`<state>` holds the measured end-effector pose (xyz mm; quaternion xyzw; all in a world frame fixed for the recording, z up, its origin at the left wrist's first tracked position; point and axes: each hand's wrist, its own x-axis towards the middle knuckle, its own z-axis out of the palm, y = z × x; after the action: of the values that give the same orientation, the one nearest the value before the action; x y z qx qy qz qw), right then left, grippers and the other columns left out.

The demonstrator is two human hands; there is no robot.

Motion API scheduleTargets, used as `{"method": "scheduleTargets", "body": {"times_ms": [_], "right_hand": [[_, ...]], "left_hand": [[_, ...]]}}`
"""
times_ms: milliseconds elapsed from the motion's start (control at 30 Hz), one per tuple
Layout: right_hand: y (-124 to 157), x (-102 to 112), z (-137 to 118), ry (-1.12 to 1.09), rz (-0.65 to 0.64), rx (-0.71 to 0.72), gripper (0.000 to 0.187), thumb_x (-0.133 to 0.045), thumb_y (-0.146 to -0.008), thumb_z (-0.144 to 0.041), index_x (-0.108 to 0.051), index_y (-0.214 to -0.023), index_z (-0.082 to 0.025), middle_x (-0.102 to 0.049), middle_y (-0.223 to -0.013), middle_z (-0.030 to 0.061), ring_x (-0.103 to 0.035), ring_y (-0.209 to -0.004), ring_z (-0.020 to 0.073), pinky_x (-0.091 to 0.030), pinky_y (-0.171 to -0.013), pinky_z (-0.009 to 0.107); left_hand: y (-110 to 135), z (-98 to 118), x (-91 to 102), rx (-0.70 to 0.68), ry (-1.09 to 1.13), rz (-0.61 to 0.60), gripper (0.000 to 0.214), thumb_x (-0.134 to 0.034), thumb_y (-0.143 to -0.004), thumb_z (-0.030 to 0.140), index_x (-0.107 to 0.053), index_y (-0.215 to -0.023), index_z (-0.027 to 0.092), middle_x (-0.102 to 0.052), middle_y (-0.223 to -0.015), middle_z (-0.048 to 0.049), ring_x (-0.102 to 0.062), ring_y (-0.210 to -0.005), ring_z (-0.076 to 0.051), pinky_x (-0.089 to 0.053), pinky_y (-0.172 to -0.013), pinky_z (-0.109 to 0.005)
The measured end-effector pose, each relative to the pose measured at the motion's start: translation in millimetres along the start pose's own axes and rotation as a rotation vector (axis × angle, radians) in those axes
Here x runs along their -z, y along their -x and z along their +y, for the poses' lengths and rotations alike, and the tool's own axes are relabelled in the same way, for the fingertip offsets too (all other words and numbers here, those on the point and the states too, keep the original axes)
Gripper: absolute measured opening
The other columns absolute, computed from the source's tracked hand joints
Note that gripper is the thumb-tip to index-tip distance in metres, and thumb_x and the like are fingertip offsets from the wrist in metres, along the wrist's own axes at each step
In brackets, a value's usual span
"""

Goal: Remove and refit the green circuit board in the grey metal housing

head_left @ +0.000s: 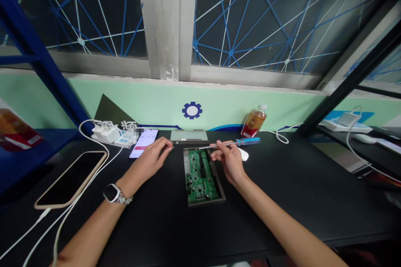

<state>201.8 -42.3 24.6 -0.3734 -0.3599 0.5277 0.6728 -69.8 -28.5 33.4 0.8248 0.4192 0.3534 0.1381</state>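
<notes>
A green circuit board (200, 173) lies in an open metal case (220, 183) on the black desk. My right hand (228, 157) is closed on the shaft of a screwdriver with a blue handle (247, 141), held level above the far end of the board. My left hand (155, 153) hovers left of the board with fingers pinched together near the screwdriver's tip; what they hold is too small to make out. A watch (112, 193) is on my left wrist. The grey case lid (189, 135) lies behind the board.
A lit phone (144, 143) and a white power strip with chargers (111, 135) sit at the back left. A large dark phone (71, 178) on a white cable lies left. A drink bottle (254, 121) stands behind the screwdriver. A black desk (282, 187) spreads right.
</notes>
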Motion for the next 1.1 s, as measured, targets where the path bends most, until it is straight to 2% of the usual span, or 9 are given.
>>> {"method": "scheduleTargets", "body": {"times_ms": [167,300,400,633,767,867,1100], "right_hand": [[2,0,0,0.002,-0.03,-0.028,0.044,-0.083,-0.073,-0.037,-0.044,-0.083,-0.02,-0.077,-0.081,0.0078,-0.067,-0.05,0.0144,-0.055,-0.047,0.025],[4,0,4,-0.007,-0.059,-0.06,0.043,-0.083,-0.074,-0.037,-0.044,-0.083,-0.021,-0.076,-0.081,0.0062,-0.067,-0.05,0.0141,-0.055,-0.048,0.025],[3,0,5,-0.003,-0.059,-0.072,0.044,-0.083,-0.073,-0.038,-0.044,-0.083,-0.021,-0.076,-0.079,0.0053,-0.067,-0.05,0.0143,-0.055,-0.047,0.024],[0,2,6,0.002,-0.078,-0.063,0.044,-0.083,-0.073,-0.039,-0.044,-0.082,-0.021,-0.075,-0.079,0.0042,-0.067,-0.05,0.0146,-0.054,-0.046,0.024],[1,2,6,0.009,-0.088,-0.049,0.044,-0.083,-0.073,-0.039,-0.043,-0.082,-0.022,-0.075,-0.077,0.0039,-0.067,-0.05,0.015,-0.054,-0.045,0.024],[2,1,4,0.026,-0.093,-0.041,0.045,-0.084,-0.072,-0.039,-0.043,-0.082,-0.022,-0.075,-0.076,0.004,-0.067,-0.05,0.0156,-0.054,-0.045,0.024],[2,1,4,0.055,-0.108,-0.012,0.043,-0.081,-0.075,-0.04,-0.044,-0.083,-0.022,-0.076,-0.077,0.0044,-0.068,-0.05,0.0155,-0.055,-0.046,0.025]], "left_hand": [[5,-37,4.9,0.079,-0.085,-0.222,0.011,-0.051,-0.092,0.024,-0.06,-0.089,0.021,-0.064,-0.099,-0.0049,-0.062,-0.093,-0.021,-0.047,-0.083,-0.034],[8,-51,-0.7,0.112,-0.107,-0.264,0.008,-0.054,-0.086,0.023,-0.062,-0.085,0.021,-0.064,-0.104,-0.0071,-0.062,-0.097,-0.023,-0.048,-0.086,-0.036],[9,-55,-1.5,0.139,-0.117,-0.276,0.008,-0.055,-0.082,0.022,-0.062,-0.085,0.021,-0.064,-0.1,-0.0066,-0.062,-0.092,-0.022,-0.049,-0.083,-0.036],[13,-43,-0.8,0.217,-0.145,-0.261,0.023,-0.055,-0.077,0.019,-0.063,-0.099,0.021,-0.063,-0.101,-0.0064,-0.062,-0.085,-0.021,-0.051,-0.078,-0.035],[16,-38,-3.3,0.213,-0.183,-0.259,0.03,-0.059,-0.081,0.028,-0.066,-0.109,0.02,-0.062,-0.105,-0.0086,-0.063,-0.09,-0.024,-0.051,-0.082,-0.036],[17,-39,-9.8,0.212,-0.236,-0.242,0.026,-0.061,-0.083,0.034,-0.069,-0.105,0.021,-0.062,-0.1,-0.0087,-0.063,-0.089,-0.024,-0.05,-0.083,-0.037],[23,-53,-33.0,0.227,-0.289,-0.078,0.011,-0.057,-0.084,0.018,-0.067,-0.088,0.019,-0.061,-0.088,-0.0069,-0.059,-0.075,-0.019,-0.047,-0.07,-0.032]]}}
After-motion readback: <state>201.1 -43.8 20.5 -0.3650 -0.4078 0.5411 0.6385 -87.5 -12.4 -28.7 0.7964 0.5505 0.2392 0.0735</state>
